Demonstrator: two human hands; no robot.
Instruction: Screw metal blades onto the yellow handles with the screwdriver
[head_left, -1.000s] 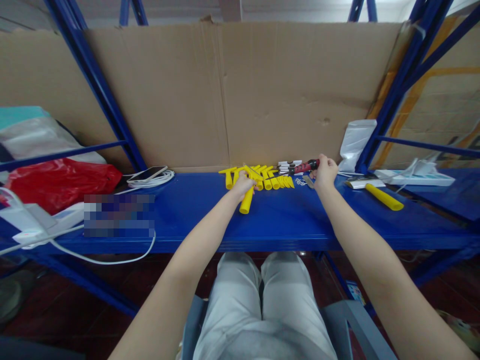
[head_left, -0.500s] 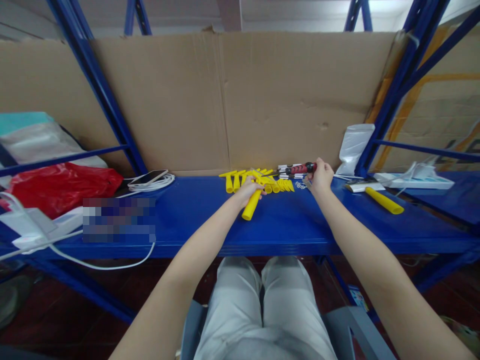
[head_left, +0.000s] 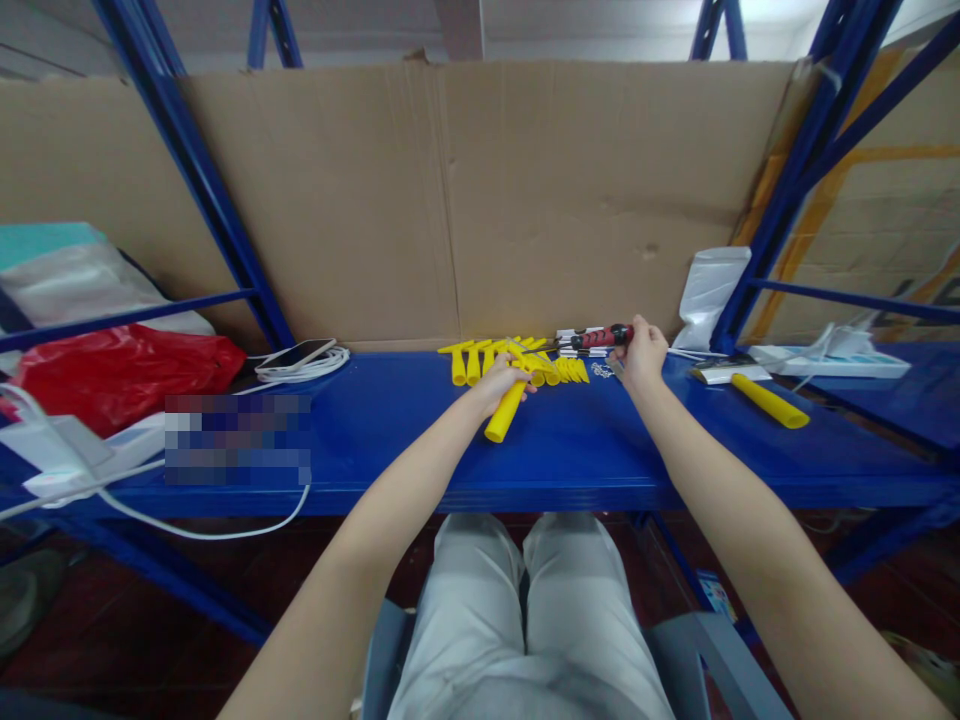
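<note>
My left hand (head_left: 504,384) is closed around a yellow tube-handled piece (head_left: 505,412), its round open end toward me. In my right hand (head_left: 643,352) is a screwdriver with a red and black handle (head_left: 606,338). Its shaft points left, toward the head of the yellow piece; whether the tip touches is too small to tell. Behind my left hand, several yellow T-shaped pieces (head_left: 459,368) stand in a row, with small yellow parts (head_left: 574,371) to their right. A cluster of small pale metal bits (head_left: 600,370) lies below the screwdriver.
A yellow tube (head_left: 769,402) lies to the right by a power strip (head_left: 829,362). A white pouch (head_left: 711,300) leans near the blue post. On the left are a phone (head_left: 306,354), coiled white cable, and a red bag (head_left: 127,372). Cardboard (head_left: 540,200) walls the back.
Almost nothing differs. Both hands keep their places and grips, and the yellow piece has shifted only very slightly.
</note>
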